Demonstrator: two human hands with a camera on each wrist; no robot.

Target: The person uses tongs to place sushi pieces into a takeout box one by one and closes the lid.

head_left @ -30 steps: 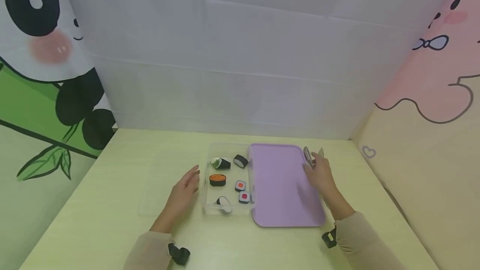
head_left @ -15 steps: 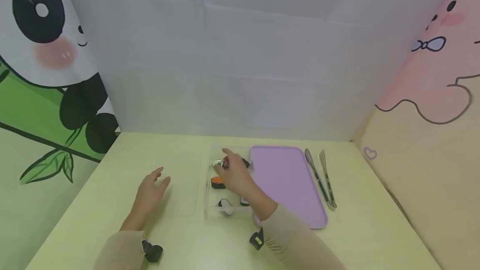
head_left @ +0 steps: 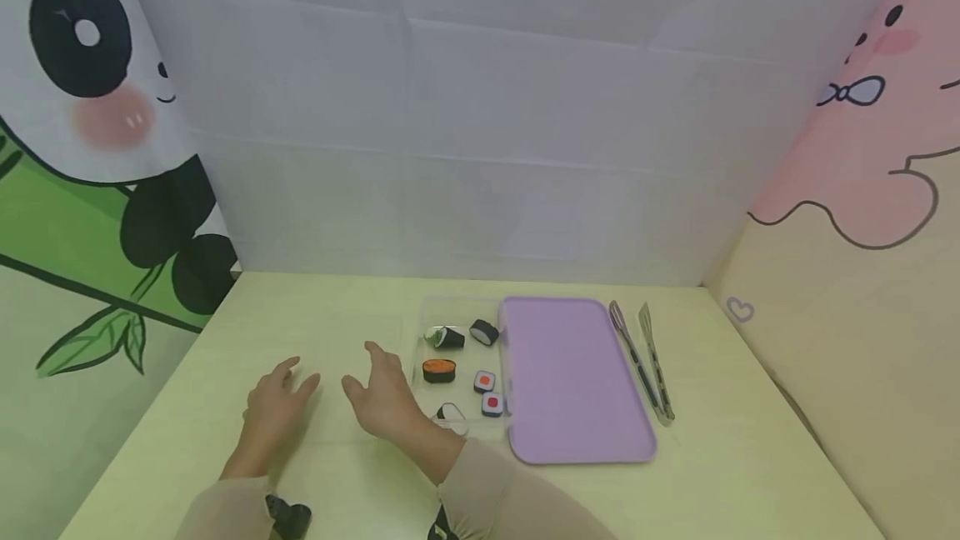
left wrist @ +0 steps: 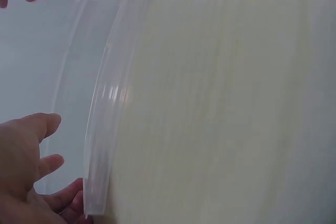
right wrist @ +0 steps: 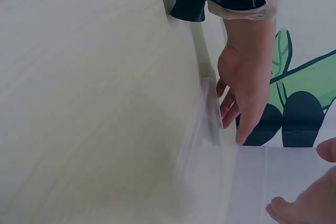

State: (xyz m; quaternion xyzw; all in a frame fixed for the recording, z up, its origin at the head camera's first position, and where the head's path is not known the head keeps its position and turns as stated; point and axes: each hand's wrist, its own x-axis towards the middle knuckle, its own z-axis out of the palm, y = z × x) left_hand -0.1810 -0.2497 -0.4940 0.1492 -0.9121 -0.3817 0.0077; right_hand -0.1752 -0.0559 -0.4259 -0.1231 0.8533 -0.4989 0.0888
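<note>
Both hands are hovering over a clear plastic lid [head_left: 330, 390] lying flat on the yellow-green table [head_left: 750, 473], just left of the clear box [head_left: 426, 423]; the left hand [head_left: 273, 407] is resting its relaxed, spread fingers at the lid's left edge, grasping nothing; the right hand [head_left: 382, 398] is reaching across with loose fingers, also released. The box is holding 6 toy sushi pieces [head_left: 438, 369]; a purple tray [head_left: 573, 382] is touching its right side, with 2 utensils [head_left: 643, 361] lying beyond.

head view high over table [head_left: 720, 473], wrist views close, sharing clear lid [left wrist: 105, 129]
</note>
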